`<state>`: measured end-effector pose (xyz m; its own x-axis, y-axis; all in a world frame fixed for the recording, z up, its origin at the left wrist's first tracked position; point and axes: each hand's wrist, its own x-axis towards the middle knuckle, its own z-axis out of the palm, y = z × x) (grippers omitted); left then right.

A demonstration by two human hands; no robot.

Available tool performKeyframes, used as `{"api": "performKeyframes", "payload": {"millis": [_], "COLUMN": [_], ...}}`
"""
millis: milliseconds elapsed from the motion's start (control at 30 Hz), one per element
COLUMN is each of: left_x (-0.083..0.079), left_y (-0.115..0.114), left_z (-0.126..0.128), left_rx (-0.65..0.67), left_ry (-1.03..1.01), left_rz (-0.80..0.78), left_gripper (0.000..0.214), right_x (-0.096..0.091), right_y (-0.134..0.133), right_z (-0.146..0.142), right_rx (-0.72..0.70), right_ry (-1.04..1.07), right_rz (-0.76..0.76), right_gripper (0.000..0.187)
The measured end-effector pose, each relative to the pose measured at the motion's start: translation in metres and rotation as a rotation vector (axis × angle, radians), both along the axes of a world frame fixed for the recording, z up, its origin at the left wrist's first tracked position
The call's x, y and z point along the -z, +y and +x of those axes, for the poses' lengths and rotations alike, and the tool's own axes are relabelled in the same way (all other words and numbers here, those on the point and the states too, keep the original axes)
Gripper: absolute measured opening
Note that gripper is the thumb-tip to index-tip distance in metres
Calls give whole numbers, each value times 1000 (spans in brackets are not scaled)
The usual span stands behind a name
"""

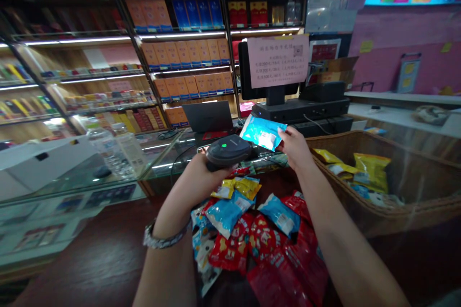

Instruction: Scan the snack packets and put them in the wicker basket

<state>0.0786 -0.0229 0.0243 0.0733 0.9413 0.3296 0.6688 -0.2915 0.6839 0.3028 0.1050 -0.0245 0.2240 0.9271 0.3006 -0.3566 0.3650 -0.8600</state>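
My left hand (201, 180) is wrapped round a black barcode scanner (227, 149) with a green light on its top. Raised a little to the right, a blue snack packet (262, 132) is pinched at its edge by my right hand (294, 146); the scanner's head points toward it. Below both hands lies a pile of packets on the dark wooden counter (104, 249): red packets (264, 237), blue packets (230, 211) and small yellow packets (236, 187).
A wicker basket (360, 218) with yellow packets stands at right. Behind are a monitor (245, 72) with a pink paper notice and a laptop (208, 117). Clear plastic bottles (104, 148) and a white box (46, 158) stand on the glass counter at left.
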Motion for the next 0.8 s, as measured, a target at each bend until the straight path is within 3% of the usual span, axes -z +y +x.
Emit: {"api": "performKeyframes", "payload": {"millis": [233,333,567,800], "left_x": [0,1,0,2], "left_y": [-1,-1,-1,0], "left_z": [2,1,-3,-6], "left_rx": [32,23,11,24], "left_ry": [-50,-57,-49,-22], "left_rz": [-11,-25,-2,-1], "left_gripper": [22,21,22,29], "right_x": [-2,-3,-2,4], "right_y": [0,5,20,24], "right_z": [0,4,33,51], "right_rx": [-47,-102,-190,-129], "right_ry": [108,328,994,1095], "right_rz": [-51,-53,-121,-90], "right_gripper": [8,6,39,46]}}
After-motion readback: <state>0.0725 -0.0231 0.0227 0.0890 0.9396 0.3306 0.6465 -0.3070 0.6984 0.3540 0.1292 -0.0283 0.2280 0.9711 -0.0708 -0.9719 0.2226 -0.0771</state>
